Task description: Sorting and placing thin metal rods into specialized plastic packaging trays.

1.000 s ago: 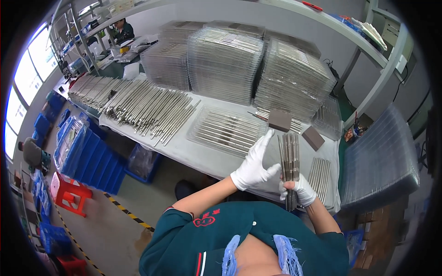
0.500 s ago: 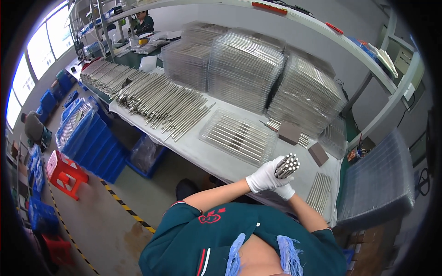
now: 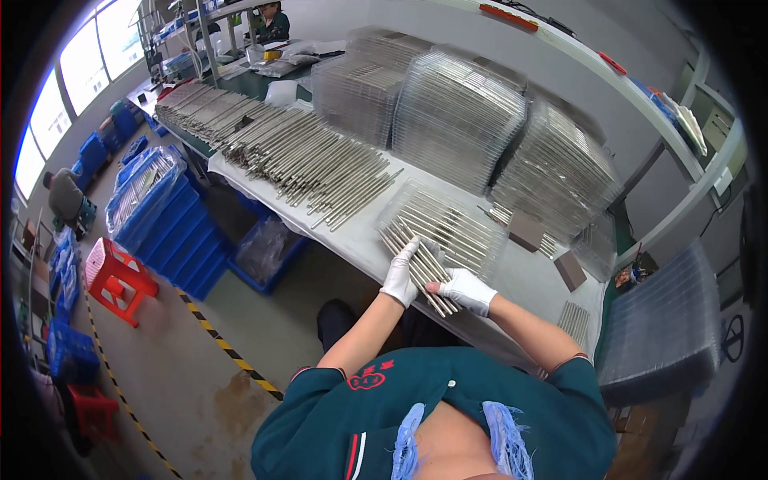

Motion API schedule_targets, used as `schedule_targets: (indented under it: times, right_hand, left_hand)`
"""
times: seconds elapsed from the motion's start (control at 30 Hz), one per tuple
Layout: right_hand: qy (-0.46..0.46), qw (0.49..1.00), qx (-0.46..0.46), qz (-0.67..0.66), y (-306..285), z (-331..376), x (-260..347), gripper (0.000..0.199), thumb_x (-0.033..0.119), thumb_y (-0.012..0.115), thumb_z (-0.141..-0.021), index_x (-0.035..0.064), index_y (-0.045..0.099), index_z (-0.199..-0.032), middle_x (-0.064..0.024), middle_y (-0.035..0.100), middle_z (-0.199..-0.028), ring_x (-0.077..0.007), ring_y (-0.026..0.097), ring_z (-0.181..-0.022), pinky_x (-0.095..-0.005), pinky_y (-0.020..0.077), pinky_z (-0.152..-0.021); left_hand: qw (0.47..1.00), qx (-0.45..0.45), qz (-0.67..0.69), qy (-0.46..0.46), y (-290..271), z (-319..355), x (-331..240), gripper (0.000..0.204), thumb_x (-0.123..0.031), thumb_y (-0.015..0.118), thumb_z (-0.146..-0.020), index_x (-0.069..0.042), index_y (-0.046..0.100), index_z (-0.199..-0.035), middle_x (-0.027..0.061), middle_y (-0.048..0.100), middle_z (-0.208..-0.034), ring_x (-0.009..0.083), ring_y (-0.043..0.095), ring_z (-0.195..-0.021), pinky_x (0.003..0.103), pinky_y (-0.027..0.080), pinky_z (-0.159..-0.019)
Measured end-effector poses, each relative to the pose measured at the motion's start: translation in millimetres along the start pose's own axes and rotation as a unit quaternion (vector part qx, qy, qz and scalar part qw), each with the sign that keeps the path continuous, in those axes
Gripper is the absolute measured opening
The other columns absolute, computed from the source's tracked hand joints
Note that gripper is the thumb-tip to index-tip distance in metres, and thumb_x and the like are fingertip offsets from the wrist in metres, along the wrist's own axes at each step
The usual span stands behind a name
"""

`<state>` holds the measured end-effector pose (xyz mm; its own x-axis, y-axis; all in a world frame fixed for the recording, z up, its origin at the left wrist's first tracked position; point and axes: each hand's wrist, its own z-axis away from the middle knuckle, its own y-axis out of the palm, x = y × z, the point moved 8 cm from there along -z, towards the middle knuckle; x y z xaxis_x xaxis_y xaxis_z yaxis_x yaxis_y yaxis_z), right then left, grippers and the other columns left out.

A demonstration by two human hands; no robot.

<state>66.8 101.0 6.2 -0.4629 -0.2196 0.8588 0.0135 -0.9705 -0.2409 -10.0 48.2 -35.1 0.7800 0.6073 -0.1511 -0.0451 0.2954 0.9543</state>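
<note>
A bundle of slim metal rods (image 3: 422,268) lies fanned side by side between my two white-gloved hands, above the near edge of the table. My left hand (image 3: 402,276) is closed round the bundle's left side, thumb on top. On the right side my right hand (image 3: 464,290) grips the lower part, its bare thumb tip pressing on the rods. Just behind the bundle is a clear plastic tray (image 3: 490,268) with a row of similar rods in it, partly hidden by the bundle. A large heap of loose rods (image 3: 312,164) covers the table to the left.
Tall stacks of filled clear trays (image 3: 460,116) stand along the back. Two brown blocks (image 3: 526,230) sit right of the open tray, with a few rods beside them. More rods (image 3: 574,322) lie at the right edge. Blue crates (image 3: 172,240) and a red stool (image 3: 120,280) stand on the floor at left.
The bundle was upright with its ends facing up; now it is tilted flat and fanned out. Both hands moved left toward the tray, and my right hand came out from under the left.
</note>
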Motion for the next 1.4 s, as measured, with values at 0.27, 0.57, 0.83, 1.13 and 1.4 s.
schedule_targets:
  times: [0.27,0.57,0.83,1.13,1.4]
  right_hand:
    - [-0.138,0.836,-0.201,0.491,-40,-6,76,0.032,0.036,0.058,-0.079,0.0039,0.056,-0.076,-0.0191,0.061,-0.076,-0.0369,0.059,-0.073,-0.0441,0.0458,-0.064]
    - [-0.128,0.835,-0.344,0.410,-117,-12,71,0.034,0.040,0.058,-0.080,0.0070,0.059,-0.088,-0.0162,0.061,-0.077,-0.0347,0.059,-0.075,-0.0412,0.0454,-0.065]
    - [-0.044,0.820,-0.320,0.472,-125,-39,51,0.037,0.043,0.055,-0.081,0.0068,0.059,-0.086,-0.0163,0.062,-0.084,-0.0346,0.059,-0.081,-0.0424,0.0456,-0.070]
    - [-0.085,0.786,-0.345,0.507,-129,-48,60,0.030,0.037,0.058,-0.080,0.0076,0.060,-0.084,-0.0151,0.063,-0.083,-0.0328,0.059,-0.080,-0.0414,0.0469,-0.070]
    - [-0.095,0.786,-0.366,0.489,-137,-50,49,0.032,0.038,0.058,-0.080,0.0068,0.060,-0.084,-0.0147,0.062,-0.084,-0.0328,0.059,-0.081,-0.0414,0.0468,-0.070]
  left_hand:
    - [0.997,0.058,0.056,0.019,5,-12,-18,0.040,-0.035,0.050,-0.090,-0.003,0.051,-0.114,0.0111,0.056,-0.110,0.0255,0.055,-0.101,0.039,0.046,-0.088]
    - [0.998,0.005,0.047,0.052,2,-4,-11,0.017,-0.025,0.050,-0.091,-0.009,0.053,-0.098,0.0010,0.053,-0.078,0.0164,0.055,-0.076,0.039,0.048,-0.083]
    - [0.998,-0.021,0.013,0.062,7,-2,-13,0.016,-0.024,0.048,-0.092,-0.009,0.051,-0.091,-0.0010,0.048,-0.068,0.0141,0.049,-0.067,0.038,0.047,-0.084]
    - [0.999,-0.001,0.029,0.043,5,-5,-10,0.016,-0.023,0.049,-0.092,-0.008,0.053,-0.091,0.0002,0.049,-0.071,0.0145,0.051,-0.070,0.038,0.047,-0.086]
    - [0.999,-0.011,0.010,0.048,4,-6,-11,0.017,-0.024,0.048,-0.092,-0.010,0.051,-0.084,0.0004,0.049,-0.068,0.0163,0.052,-0.068,0.039,0.048,-0.084]
